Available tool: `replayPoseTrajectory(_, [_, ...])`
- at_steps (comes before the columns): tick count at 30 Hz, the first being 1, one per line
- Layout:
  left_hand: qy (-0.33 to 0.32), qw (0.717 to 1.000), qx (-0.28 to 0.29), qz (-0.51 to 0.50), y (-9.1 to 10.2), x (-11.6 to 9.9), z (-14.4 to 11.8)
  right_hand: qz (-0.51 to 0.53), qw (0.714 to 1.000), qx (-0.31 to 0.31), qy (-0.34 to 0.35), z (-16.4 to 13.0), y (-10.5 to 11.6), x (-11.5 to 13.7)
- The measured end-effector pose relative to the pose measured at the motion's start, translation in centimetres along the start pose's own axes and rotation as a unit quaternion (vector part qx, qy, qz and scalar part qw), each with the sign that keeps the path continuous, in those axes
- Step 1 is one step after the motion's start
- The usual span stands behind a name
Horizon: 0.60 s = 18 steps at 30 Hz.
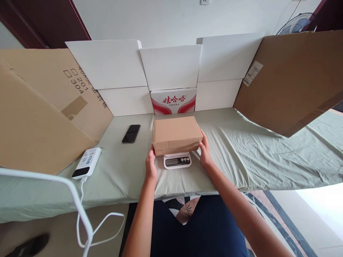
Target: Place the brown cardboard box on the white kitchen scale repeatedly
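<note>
Cardboard box [177,134] sits on the small kitchen scale [177,160], mid-table on the green cloth [241,150]. Left hand [150,165] presses flat on its left end, fingers together; right hand [205,151] cups the right end likewise. It looks stiff and probably light, with dry, grippy sides; the two ends seem the best hold.

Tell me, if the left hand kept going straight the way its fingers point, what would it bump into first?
The left hand already touches the near left corner of the brown cardboard box on the kitchen scale, so it would probably press into the box straight away. Behind the box stands a red and white carton.
</note>
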<state>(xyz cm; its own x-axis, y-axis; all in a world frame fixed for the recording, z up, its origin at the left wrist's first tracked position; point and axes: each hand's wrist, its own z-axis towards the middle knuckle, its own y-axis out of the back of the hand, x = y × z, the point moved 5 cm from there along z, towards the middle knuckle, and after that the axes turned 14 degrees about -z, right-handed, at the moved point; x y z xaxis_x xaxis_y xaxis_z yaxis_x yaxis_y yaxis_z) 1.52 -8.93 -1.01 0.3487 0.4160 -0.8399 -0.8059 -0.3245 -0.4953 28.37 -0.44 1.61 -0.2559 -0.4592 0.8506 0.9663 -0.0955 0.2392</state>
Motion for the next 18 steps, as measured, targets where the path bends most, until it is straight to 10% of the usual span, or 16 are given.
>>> replayPoseTrajectory(9, [-0.026,0.999,0.023,0.015,-0.2,-0.8,-0.3,-0.040,0.997,0.016,0.064,-0.1,-0.4,1.4])
replayPoseTrajectory(18, [-0.008,1.000,0.019,0.002,-1.9,0.4,10.8,0.028,0.997,-0.001,0.071,8.1,-4.3,0.3])
